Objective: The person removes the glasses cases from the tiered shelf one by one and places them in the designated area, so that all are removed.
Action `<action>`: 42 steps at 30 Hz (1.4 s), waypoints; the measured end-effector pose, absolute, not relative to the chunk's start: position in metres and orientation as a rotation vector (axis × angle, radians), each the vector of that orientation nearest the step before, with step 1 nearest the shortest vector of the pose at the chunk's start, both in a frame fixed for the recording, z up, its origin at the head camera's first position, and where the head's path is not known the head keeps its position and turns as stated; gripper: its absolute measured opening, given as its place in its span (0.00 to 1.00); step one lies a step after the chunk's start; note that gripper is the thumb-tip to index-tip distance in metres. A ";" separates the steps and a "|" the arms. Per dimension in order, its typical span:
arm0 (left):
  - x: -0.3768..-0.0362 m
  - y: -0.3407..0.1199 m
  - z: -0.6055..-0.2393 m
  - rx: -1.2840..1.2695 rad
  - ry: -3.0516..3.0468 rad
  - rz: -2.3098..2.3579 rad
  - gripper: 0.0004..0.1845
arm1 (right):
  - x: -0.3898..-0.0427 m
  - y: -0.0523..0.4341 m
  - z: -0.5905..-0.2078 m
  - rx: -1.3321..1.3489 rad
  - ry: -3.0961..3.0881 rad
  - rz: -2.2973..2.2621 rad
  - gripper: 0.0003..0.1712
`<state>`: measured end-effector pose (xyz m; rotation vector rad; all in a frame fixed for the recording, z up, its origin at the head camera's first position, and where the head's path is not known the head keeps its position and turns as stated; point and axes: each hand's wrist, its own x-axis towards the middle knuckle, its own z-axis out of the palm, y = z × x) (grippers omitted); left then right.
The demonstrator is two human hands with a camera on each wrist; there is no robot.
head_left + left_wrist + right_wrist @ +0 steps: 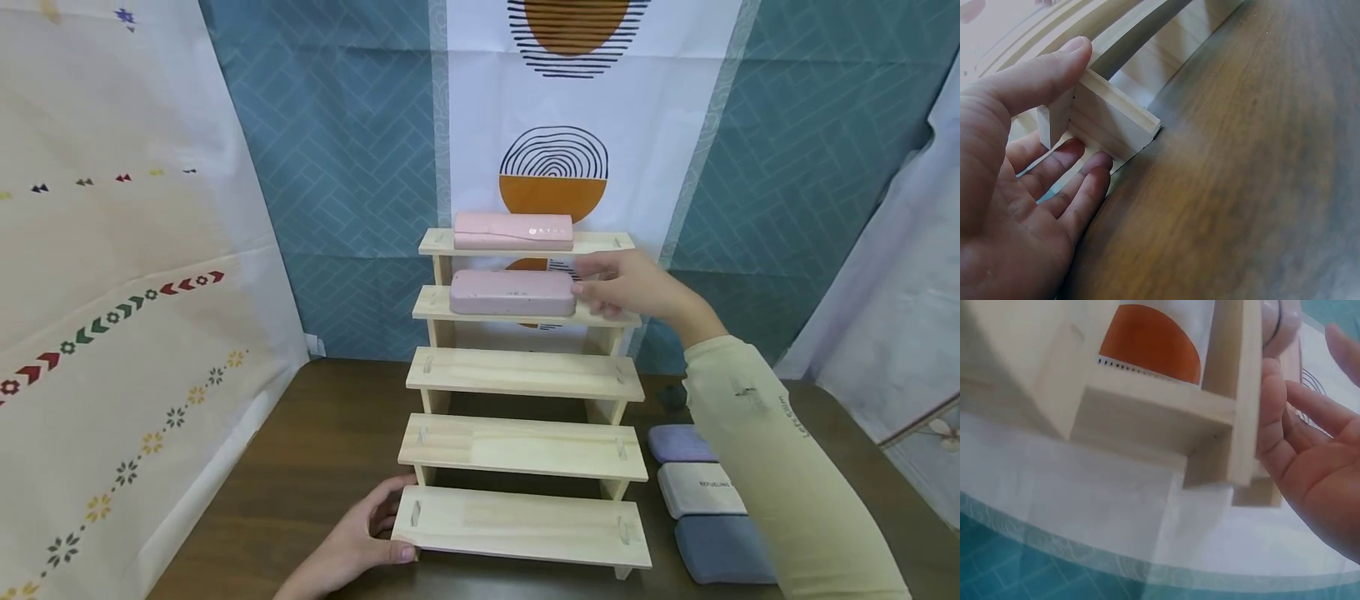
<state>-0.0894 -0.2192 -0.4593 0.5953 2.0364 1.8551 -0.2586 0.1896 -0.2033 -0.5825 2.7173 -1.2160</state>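
item: lilac case (512, 293), twelve o'clock, second tier down, wooden rack (525, 371). right grip (630, 289), one o'clock: fingers loosely extended at its right end, clasping nothing; contact, i cannot tell. left grip (356, 537), eight o'clock: curled round the lowest tier's end. i advise light fingertip nudges, rack braced low. rack: pale, grained planks. lilac case: smooth, rounded oblong. pink case (513, 229), topmost: wavy flap.

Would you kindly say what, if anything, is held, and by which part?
The left hand holds the wooden rack by its bottom step's left end; the right hand appears empty.
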 end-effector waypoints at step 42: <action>-0.086 -0.219 -0.458 0.600 2.028 1.855 0.42 | -0.265 0.180 -0.219 -0.668 2.745 -1.083 0.35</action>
